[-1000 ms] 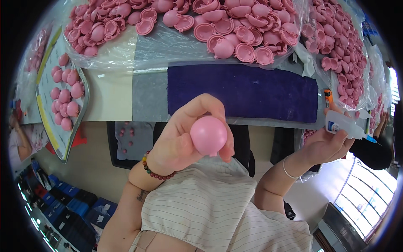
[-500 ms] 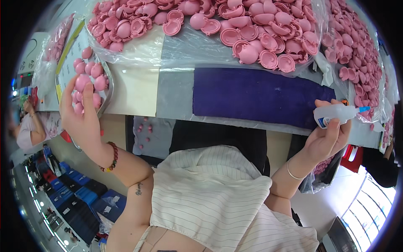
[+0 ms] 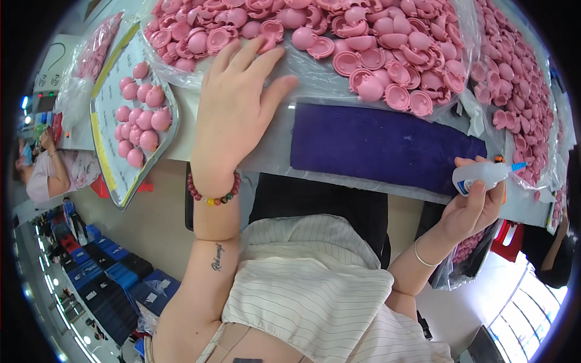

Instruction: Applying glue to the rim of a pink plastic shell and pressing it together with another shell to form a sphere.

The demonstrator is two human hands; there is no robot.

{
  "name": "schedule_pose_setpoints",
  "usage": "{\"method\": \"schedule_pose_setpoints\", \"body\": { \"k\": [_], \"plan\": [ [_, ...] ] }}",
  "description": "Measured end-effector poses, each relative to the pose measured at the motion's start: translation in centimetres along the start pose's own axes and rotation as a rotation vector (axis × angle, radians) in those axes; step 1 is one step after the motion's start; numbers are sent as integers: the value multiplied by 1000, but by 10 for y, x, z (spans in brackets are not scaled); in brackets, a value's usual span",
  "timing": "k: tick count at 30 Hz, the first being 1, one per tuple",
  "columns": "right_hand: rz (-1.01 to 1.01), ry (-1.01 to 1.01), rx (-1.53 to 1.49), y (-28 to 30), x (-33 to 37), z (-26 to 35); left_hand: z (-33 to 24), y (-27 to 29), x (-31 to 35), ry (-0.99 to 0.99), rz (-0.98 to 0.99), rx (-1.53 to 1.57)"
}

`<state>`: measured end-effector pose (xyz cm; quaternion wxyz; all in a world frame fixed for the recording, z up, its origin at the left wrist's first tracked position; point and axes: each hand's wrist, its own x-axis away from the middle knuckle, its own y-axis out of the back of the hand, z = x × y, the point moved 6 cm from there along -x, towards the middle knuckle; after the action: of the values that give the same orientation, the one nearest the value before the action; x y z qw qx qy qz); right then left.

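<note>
My left hand [image 3: 233, 109] is stretched over the near edge of the pile of pink plastic ball shells [image 3: 399, 39], fingers apart. Its fingertips are at an open half-shell [image 3: 272, 34]; whether they touch it I cannot tell. In my right hand [image 3: 469, 206] is a small translucent glue bottle [image 3: 475, 178] with a blue nozzle, tilted so the tip points right. A purple cloth [image 3: 375, 145] lies flat between the two hands. On a yellow-edged tray [image 3: 106, 130] at the left rest several closed pink balls [image 3: 144, 119].
Clear plastic sheeting [image 3: 302, 75] lies under the shells. Another bag of pink shells [image 3: 514, 78] stands at the right, and a wrapped bag [image 3: 97, 48] at the far left. A person [image 3: 51, 166] sits at the left. Blue crates [image 3: 115, 272] stand on the floor.
My left hand has let go of a pink ball at the tray and moved right and up to the shell pile. The right hand still holds the glue bottle, nearly in place.
</note>
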<state>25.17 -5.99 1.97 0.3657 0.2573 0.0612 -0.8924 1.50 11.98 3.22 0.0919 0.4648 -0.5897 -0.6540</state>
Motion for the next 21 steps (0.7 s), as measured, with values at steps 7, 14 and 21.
{"method": "schedule_pose_setpoints", "body": {
  "k": [7,14,21],
  "plan": [
    [-127,160,20,4,5,7,-28,22,19,-13,-117,1240],
    [173,-382,-476,-76,41,36,-93,-9,52,224,331,2195],
    [273,-432,-742,-72,49,31,-95,-12,57,382,190,1938]
  ]
}}
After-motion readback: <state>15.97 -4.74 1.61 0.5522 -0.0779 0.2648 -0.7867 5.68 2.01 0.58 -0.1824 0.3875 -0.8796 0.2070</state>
